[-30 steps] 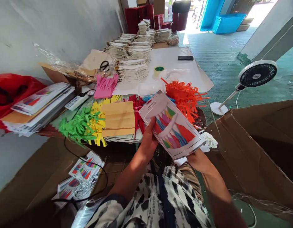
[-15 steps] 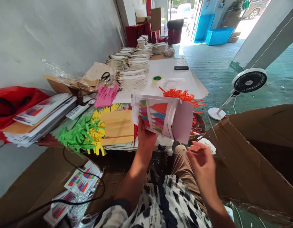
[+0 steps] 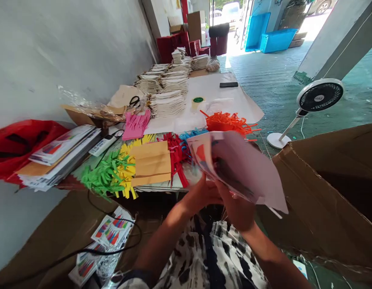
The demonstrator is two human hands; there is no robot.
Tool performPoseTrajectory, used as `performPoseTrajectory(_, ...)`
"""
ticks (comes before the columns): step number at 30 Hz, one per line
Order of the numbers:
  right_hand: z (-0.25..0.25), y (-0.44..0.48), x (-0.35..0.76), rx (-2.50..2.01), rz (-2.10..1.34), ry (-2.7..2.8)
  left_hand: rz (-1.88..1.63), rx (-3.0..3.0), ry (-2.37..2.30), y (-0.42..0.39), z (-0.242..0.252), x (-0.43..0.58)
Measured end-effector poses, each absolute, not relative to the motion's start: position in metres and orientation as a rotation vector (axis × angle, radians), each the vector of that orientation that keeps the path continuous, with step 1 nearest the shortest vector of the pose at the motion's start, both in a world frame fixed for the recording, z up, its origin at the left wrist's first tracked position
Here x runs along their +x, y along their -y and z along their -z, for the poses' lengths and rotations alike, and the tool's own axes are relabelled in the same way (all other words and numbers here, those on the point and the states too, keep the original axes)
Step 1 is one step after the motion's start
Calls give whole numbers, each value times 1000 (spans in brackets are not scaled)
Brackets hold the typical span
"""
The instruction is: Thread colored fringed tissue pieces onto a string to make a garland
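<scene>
My left hand (image 3: 202, 194) and my right hand (image 3: 238, 206) are close together at the table's front edge. Both grip the lower edge of a printed paper sheet (image 3: 249, 160), which bends over into a wide curve. Part of its coloured picture shows at the left end; my fingertips behind the paper are hidden. Left of the sheet lie dark red fringed paper (image 3: 177, 158) and a flat tan paper piece (image 3: 152, 162). Blue fringe (image 3: 193, 134) and orange fringe (image 3: 229, 122) peek out behind it. Yellow fringe (image 3: 125, 170) and green fringe (image 3: 103, 174) lie farther left.
Stacked white bundles (image 3: 168, 102) line the table's back, near a tape roll (image 3: 198, 100), black phone (image 3: 228, 84) and scissors (image 3: 134, 101). A paper pile (image 3: 58, 156) stands left. On the right are a cardboard box (image 3: 321, 192) and a fan (image 3: 320, 96).
My right hand has come up to the sheet and taken hold of it beside my left hand. The sheet has swung to the right and curled, uncovering red and blue fringe.
</scene>
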State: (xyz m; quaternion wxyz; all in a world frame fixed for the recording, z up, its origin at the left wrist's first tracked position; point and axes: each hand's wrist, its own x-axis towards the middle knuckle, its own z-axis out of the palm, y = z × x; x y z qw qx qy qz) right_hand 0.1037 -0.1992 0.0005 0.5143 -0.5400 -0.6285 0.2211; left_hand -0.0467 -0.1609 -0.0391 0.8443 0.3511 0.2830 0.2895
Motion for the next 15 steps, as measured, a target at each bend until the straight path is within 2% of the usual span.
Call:
performPoseTrajectory(2,-9,202,111,-1261,-513,1420,-395,1030,-698,166,20,-84)
performPoseTrajectory(3,-13,204,115,-1234,-510,1394,-427,1185,-795,167,9,-102)
performPoseTrajectory(4,-16,206,118,-1211,-516,1374,-586,1323,-880,166,-4,-120)
performPoseTrajectory(7,-22,212,125,-1148,-610,1335,-1520,1508,-937,161,-38,-149)
performPoseTrajectory(8,-22,214,127,-1121,-675,1331,-1599,1524,-894,160,-45,-149)
performPoseTrajectory(9,-21,215,128,-1104,-747,1327,-1524,1523,-862,160,-51,-146)
performPoseTrajectory(12,-14,214,129,-1121,-948,1277,-980,1345,-921,167,-50,-122)
performPoseTrajectory(15,-3,210,128,-1080,-1177,1141,-848,1153,-1063,177,-35,-96)
